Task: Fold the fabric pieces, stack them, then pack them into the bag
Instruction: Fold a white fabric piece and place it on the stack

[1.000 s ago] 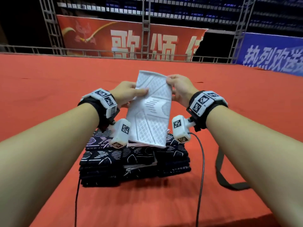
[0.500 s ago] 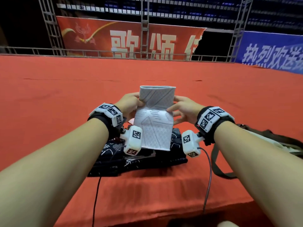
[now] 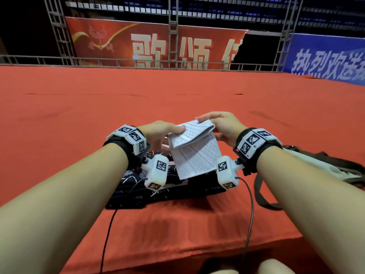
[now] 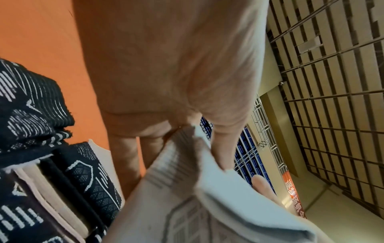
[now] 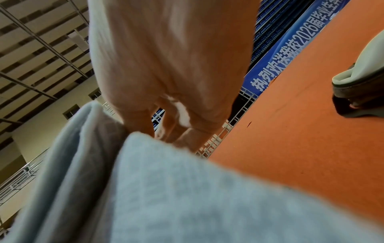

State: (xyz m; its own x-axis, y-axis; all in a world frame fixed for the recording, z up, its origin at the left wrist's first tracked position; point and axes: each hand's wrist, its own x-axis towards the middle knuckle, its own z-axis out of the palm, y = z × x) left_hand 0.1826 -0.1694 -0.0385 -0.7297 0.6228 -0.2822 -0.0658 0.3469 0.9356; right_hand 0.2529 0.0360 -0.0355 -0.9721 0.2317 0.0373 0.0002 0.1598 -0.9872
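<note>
A light grey patterned fabric piece (image 3: 194, 149) hangs between my hands, its top part folded over toward me. My left hand (image 3: 160, 133) pinches its left edge between thumb and fingers; the left wrist view shows the same grey fabric (image 4: 187, 189) caught under the thumb. My right hand (image 3: 219, 125) grips its right upper edge, and the grey fabric (image 5: 145, 189) fills the right wrist view. Under it lies a stack of dark fabric pieces (image 3: 164, 186) with white markings, also seen as the dark stack (image 4: 41, 148). The pale bag (image 3: 324, 165) lies at the right.
Everything sits on an orange-red cloth surface (image 3: 98, 115) whose front edge runs near my body. The bag's dark strap (image 3: 260, 196) loops on the cloth right of the stack. Cables (image 3: 249, 214) trail from both wrist cameras. Railings and banners stand far behind.
The grey piece, held up long a second ago, has been lowered toward the stack and its top part folded over toward me. Both hands came down with it.
</note>
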